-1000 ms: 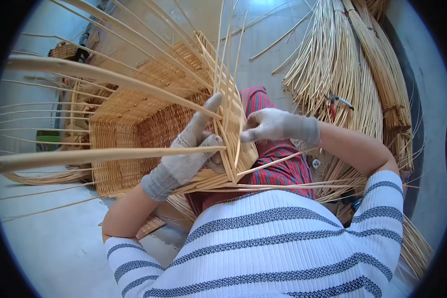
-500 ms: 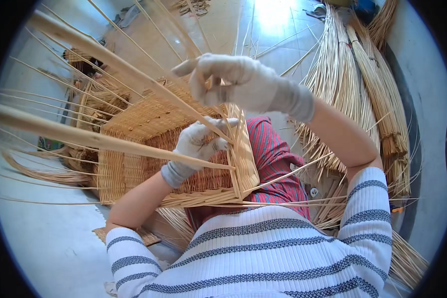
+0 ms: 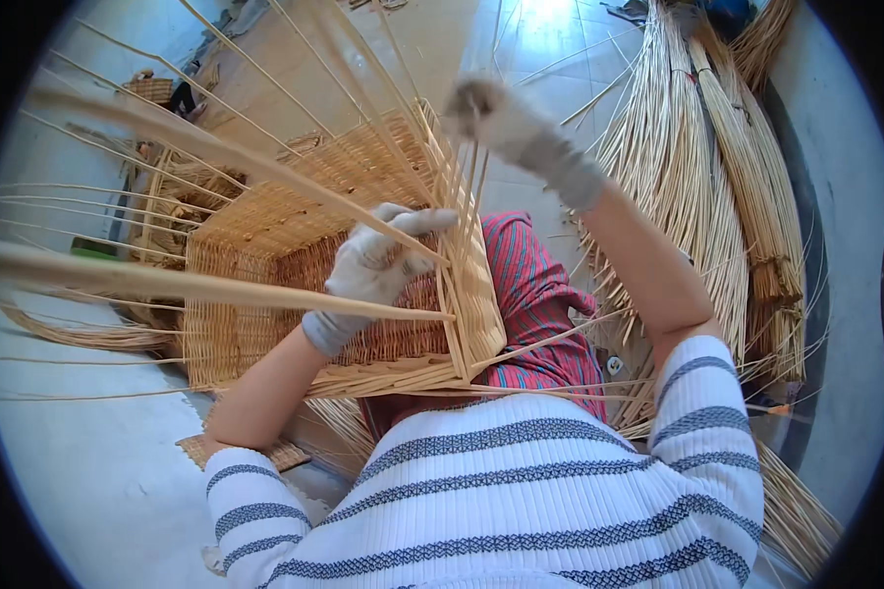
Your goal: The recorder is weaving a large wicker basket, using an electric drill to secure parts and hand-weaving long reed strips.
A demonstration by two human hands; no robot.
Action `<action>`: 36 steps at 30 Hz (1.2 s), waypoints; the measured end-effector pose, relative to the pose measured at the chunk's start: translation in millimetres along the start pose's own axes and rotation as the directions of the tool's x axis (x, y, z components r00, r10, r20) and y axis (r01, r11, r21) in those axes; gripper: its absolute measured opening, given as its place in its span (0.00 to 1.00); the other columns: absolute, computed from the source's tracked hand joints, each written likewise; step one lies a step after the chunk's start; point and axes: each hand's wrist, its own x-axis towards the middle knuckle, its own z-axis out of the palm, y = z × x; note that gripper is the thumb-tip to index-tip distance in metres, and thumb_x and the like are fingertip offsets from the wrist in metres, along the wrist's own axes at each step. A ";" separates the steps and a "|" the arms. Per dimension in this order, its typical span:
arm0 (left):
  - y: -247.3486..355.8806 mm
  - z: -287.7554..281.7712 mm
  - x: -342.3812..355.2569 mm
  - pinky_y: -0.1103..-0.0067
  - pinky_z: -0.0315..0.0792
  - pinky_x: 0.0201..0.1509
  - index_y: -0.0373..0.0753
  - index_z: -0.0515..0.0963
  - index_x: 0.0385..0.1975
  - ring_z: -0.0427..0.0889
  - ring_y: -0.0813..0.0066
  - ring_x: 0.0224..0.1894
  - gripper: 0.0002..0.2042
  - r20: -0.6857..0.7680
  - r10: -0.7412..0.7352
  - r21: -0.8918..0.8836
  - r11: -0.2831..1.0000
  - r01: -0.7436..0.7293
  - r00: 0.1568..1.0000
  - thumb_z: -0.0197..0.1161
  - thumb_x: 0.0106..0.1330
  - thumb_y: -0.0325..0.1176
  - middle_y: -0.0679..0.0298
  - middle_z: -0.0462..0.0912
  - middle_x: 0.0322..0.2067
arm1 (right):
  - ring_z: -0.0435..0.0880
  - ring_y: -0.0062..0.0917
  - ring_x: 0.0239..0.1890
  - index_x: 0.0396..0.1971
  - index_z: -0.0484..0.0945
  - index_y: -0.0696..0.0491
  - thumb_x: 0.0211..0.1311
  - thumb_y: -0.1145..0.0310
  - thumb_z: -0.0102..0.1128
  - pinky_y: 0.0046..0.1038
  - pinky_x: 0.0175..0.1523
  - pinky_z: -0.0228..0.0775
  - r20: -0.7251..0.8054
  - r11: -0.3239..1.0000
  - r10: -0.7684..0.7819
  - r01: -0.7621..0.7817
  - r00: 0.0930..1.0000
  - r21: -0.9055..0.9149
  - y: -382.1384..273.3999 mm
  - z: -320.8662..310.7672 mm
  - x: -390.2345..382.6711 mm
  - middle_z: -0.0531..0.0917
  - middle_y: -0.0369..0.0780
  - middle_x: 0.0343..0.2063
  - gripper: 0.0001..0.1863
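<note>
A rectangular wicker basket (image 3: pixel 231 324) lies across my lap, its long loose canes fanning out from the rim. My left hand (image 3: pixel 368 265), in a pale work glove, is at the rim nearest my right leg. Its index finger stretches over the woven canes there, and the fingers close on the rim. Two thick canes (image 3: pixel 216 285) pass in front of this hand, toward the left. My right hand (image 3: pixel 506 123), also gloved, is raised above the far right corner. It is blurred and looks curled round a thin cane (image 3: pixel 480 182) that runs down to the rim.
Large bundles of pale canes (image 3: pixel 658 167) lie on the floor at the right, along the wall. More woven work and coiled canes (image 3: pixel 88 334) are at the left. A small woven piece (image 3: pixel 290 455) lies by my left elbow. Canes stick out far past the rim.
My right hand has swung right and a little away from me, off the basket's middle. My left hand stays by the rim, and the basket has shifted slightly left.
</note>
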 end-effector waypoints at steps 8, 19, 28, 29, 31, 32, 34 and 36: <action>18.8 -8.9 11.8 0.59 0.60 0.69 0.46 0.82 0.52 0.72 0.46 0.62 0.24 -0.021 0.199 0.556 0.817 -0.154 0.980 0.62 0.64 0.56 0.49 0.75 0.58 | 0.84 0.44 0.33 0.29 0.78 0.56 0.50 0.43 0.71 0.42 0.41 0.75 0.408 0.985 -0.117 0.157 0.906 -0.068 -17.3 30.9 -159.1 0.82 0.48 0.26 0.28; 13.3 7.7 12.8 0.71 0.68 0.63 0.37 0.77 0.45 0.64 0.65 0.67 0.10 -0.057 -0.169 -0.142 0.977 0.160 0.984 0.64 0.64 0.28 0.53 0.64 0.62 | 0.84 0.44 0.37 0.35 0.74 0.54 0.52 0.45 0.69 0.42 0.40 0.76 0.556 0.965 -0.075 0.200 0.828 -0.169 -46.0 33.3 -160.8 0.83 0.47 0.30 0.26; 2.8 25.0 19.7 0.77 0.75 0.56 0.35 0.73 0.52 0.73 0.73 0.56 0.18 -0.167 -0.030 -0.148 0.989 0.005 0.986 0.63 0.67 0.38 0.61 0.73 0.48 | 0.84 0.27 0.33 0.33 0.78 0.56 0.72 0.59 0.53 0.25 0.40 0.75 0.029 0.411 -0.158 0.039 0.987 0.911 -62.2 44.9 -126.3 0.84 0.38 0.29 0.15; 3.0 22.7 18.0 0.76 0.72 0.60 0.36 0.76 0.46 0.71 0.71 0.59 0.16 -0.144 -0.048 -0.105 0.994 0.033 0.988 0.66 0.63 0.36 0.61 0.71 0.50 | 0.80 0.20 0.31 0.32 0.76 0.58 0.76 0.61 0.47 0.24 0.36 0.74 0.104 0.323 -0.111 -0.063 0.988 0.944 -50.3 38.2 -128.2 0.80 0.36 0.28 0.17; 5.2 18.2 15.3 0.73 0.67 0.67 0.37 0.81 0.33 0.69 0.69 0.61 0.09 -0.133 -0.128 -0.173 0.979 0.104 0.983 0.73 0.54 0.30 0.62 0.69 0.49 | 0.77 0.18 0.29 0.36 0.75 0.56 0.78 0.62 0.44 0.21 0.32 0.73 0.016 -0.060 -0.133 -0.025 0.991 0.998 -43.9 53.4 -125.0 0.76 0.34 0.26 0.15; 7.3 15.3 14.1 0.72 0.68 0.64 0.36 0.80 0.36 0.70 0.68 0.60 0.13 -0.155 -0.055 -0.087 0.995 0.042 0.986 0.73 0.54 0.33 0.57 0.70 0.53 | 0.77 0.19 0.30 0.42 0.73 0.56 0.77 0.62 0.45 0.19 0.32 0.71 -0.026 -0.096 -0.318 -0.004 0.948 0.995 -44.2 62.2 -122.9 0.75 0.35 0.28 0.13; 13.0 13.7 10.7 0.73 0.70 0.61 0.36 0.79 0.38 0.70 0.68 0.61 0.17 -0.064 -0.001 0.111 0.994 0.008 0.998 0.75 0.53 0.36 0.55 0.68 0.59 | 0.76 0.20 0.32 0.53 0.70 0.55 0.76 0.63 0.46 0.15 0.32 0.69 0.025 -0.216 -0.502 -0.154 0.865 0.964 -55.2 76.6 -121.3 0.74 0.37 0.31 0.14; 18.8 15.8 4.2 0.75 0.69 0.63 0.37 0.80 0.39 0.68 0.69 0.63 0.19 -0.002 -0.213 -0.070 0.975 0.212 0.977 0.79 0.50 0.34 0.59 0.65 0.62 | 0.80 0.24 0.38 0.44 0.79 0.52 0.72 0.51 0.50 0.28 0.38 0.73 0.570 0.725 -0.368 -0.156 0.735 0.670 -75.8 89.0 -121.5 0.80 0.38 0.31 0.20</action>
